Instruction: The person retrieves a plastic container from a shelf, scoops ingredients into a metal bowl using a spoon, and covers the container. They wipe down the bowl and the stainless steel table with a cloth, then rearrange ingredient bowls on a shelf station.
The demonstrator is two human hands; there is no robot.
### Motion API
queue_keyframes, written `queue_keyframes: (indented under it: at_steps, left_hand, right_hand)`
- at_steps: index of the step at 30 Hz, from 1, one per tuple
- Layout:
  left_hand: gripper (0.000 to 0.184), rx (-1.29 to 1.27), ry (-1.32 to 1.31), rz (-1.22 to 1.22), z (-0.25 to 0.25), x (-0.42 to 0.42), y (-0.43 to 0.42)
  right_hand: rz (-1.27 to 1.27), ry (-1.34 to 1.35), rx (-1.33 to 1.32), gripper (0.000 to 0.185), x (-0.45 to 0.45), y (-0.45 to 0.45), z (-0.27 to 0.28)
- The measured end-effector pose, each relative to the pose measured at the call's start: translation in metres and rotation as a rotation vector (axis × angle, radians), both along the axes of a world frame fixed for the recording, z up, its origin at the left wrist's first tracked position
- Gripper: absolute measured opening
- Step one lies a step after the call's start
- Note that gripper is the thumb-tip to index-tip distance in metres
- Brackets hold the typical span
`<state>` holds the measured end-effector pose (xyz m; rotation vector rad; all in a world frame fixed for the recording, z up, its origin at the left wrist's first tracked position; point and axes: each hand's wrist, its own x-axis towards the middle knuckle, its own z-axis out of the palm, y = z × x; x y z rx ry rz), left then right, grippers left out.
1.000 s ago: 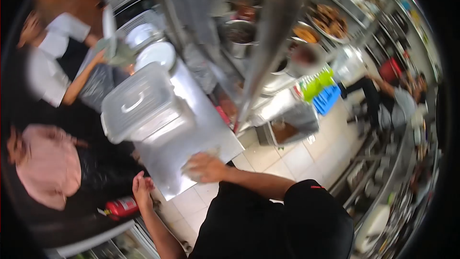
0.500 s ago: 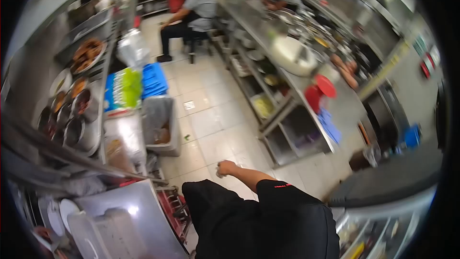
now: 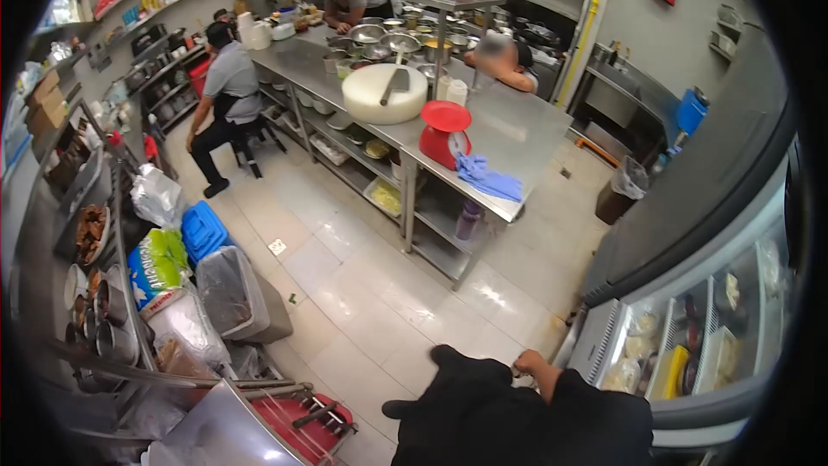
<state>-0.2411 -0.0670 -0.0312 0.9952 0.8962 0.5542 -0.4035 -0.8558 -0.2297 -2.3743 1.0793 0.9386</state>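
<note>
My right hand (image 3: 531,365) is low in the view, beside my black clothing and above the tiled floor. Its fingers are curled closed, and a small pale bit shows under them, too small to make out. My left hand is out of view. To the right of my right hand is a glass-fronted refrigerated case (image 3: 611,341) with food containers inside. At the bottom left lies a bare corner of the metal table (image 3: 226,431).
Ahead stands a steel counter (image 3: 526,134) with a white round block (image 3: 384,93), a red scale (image 3: 445,134) and blue gloves (image 3: 488,178). A grey bin (image 3: 237,293) is on the left. One person (image 3: 233,86) sits on a stool; others are behind the counter.
The view has swung right, away from the metal table and the people beside it. My left hand has left the view. My right hand has moved off the tabletop to beside my body.
</note>
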Motion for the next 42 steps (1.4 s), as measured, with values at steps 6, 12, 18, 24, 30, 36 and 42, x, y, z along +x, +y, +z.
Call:
queue_keyframes:
  at_steps: [6, 12, 18, 24, 30, 36, 42]
  left_hand:
    - [0.029, -0.268, -0.597, -0.914, -0.103, 0.068, -0.154]
    - [0.030, -0.016, 0.081, -0.774, -0.063, 0.089, -0.413]
    - [0.054, 0.153, 0.873, -1.775, -0.143, 0.107, -0.654]
    - [0.054, 0.605, 0.838, -1.823, -0.171, 0.121, -0.784]
    - [0.043, 0.744, 0.651, -2.163, -0.194, 0.151, -0.975]
    - [0.045, 0.925, 0.234, -2.341, -0.254, 0.185, -1.214]
    - [0.048, 1.014, 0.003, -2.686, -0.163, 0.218, -1.431]
  right_hand:
    - [-0.294, -0.388, -0.028, 0.057, 0.041, -0.073, 0.024]
    - [-0.463, -0.500, 0.106, 0.059, 0.032, -0.190, 0.031]
    - [-0.598, -0.030, 0.113, 0.053, -0.058, -0.280, 0.044]
    - [-0.750, -0.091, 0.135, 0.050, -0.144, -0.330, -0.024]
    - [-0.602, 0.028, 0.285, 0.054, -0.208, -0.356, -0.089]
    - [-0.964, 0.050, 0.393, 0.056, -0.212, -0.404, -0.081]
    - [-1.167, -0.238, 0.226, 0.049, -0.156, -0.535, -0.058]
